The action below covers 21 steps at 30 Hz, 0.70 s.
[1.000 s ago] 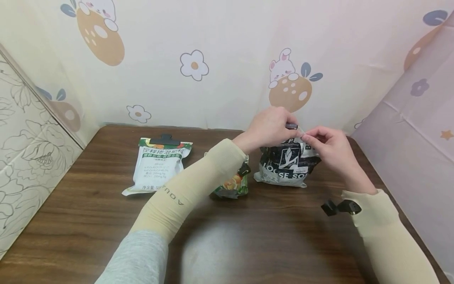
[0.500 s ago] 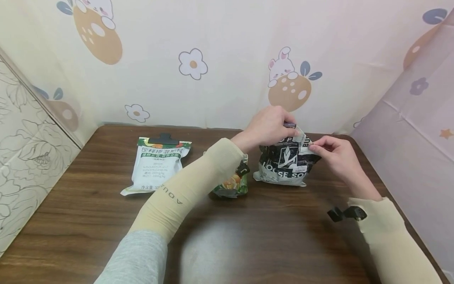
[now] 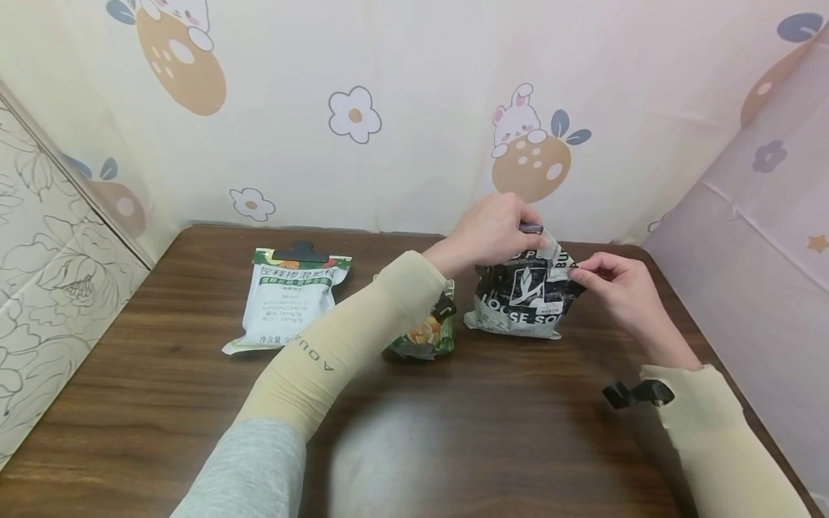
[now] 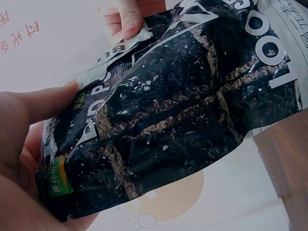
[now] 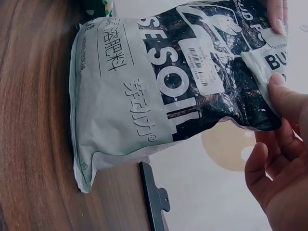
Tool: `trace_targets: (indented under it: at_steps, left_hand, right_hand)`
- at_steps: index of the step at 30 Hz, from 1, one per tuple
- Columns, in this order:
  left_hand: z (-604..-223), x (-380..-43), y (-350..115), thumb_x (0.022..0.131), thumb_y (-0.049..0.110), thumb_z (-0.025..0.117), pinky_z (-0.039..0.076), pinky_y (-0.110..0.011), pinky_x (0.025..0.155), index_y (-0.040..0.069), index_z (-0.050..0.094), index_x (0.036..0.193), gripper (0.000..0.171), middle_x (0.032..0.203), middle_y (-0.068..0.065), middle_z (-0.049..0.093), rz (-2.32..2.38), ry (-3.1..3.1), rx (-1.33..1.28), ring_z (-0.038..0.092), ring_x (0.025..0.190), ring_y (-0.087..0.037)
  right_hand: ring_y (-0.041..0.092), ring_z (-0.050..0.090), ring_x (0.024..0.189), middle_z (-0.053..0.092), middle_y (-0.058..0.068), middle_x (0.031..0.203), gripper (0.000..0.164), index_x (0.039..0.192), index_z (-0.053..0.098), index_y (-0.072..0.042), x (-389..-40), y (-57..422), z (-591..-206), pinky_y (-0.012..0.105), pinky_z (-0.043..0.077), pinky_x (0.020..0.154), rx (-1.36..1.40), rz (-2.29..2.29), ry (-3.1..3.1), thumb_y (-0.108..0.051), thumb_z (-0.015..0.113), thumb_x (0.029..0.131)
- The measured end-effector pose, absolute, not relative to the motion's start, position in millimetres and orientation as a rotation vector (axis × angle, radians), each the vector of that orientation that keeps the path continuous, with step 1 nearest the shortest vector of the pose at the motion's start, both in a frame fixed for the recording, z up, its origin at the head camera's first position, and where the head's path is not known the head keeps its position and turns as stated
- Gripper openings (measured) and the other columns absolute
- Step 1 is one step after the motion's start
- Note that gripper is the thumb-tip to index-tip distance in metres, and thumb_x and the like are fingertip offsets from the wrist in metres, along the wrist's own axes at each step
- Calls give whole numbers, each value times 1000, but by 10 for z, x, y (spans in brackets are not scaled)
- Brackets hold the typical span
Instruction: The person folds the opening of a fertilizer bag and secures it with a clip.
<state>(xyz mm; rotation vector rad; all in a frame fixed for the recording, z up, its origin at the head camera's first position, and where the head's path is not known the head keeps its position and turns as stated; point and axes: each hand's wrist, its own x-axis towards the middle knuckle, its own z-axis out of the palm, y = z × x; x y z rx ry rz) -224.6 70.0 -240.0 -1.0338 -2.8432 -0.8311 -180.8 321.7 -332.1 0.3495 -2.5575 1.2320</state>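
Observation:
A black and white bag of soil (image 3: 518,291) stands upright at the back right of the table, its lettering facing me. My left hand (image 3: 495,226) grips its upper left part; in the left wrist view, the thumb of that hand (image 4: 19,144) lies over the front of the bag. At the upper right corner, my right hand (image 3: 618,288) pinches the bag's edge between thumb and fingers. A white strip of the bag's top (image 5: 269,62) is folded over on the front in the right wrist view.
A white fertilizer bag (image 3: 285,302) with a black clip (image 3: 301,252) stands at left. My left forearm partly hides a small green bag (image 3: 424,338) with orange fruit printed on it. Another black clip (image 5: 153,197) lies beyond the soil bag. Patterned cloth (image 3: 414,173) hangs behind the table (image 3: 486,432).
My right hand has moved right and slightly down, from the top middle of the soil bag to its upper right corner. The left hand has stayed nearly in place.

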Motion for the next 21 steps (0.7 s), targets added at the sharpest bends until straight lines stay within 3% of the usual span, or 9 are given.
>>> trace_targets:
  at_steps: [8, 21]
  left_hand:
    - [-2408, -2226, 693, 92, 41, 72, 40, -23, 67, 27, 76, 86, 16, 74, 12, 64, -789, -2835, -1039, 54, 77, -7]
    - [-2429, -2214, 700, 93, 41, 70, 41, -23, 66, 26, 75, 85, 17, 74, 12, 64, -776, -2838, -1032, 54, 76, -7]
  right_hand:
    - [8, 49, 65, 65, -16, 78, 9, 92, 70, 1, -1803, 3189, -3346, 23, 37, 53, 354, 1243, -2552, -7, 73, 91]
    - [8, 57, 76, 67, -12, 87, 7, 99, 71, -5, -1806, 3277, -3342, 22, 44, 66, 429, 1461, -2572, -10, 67, 96]
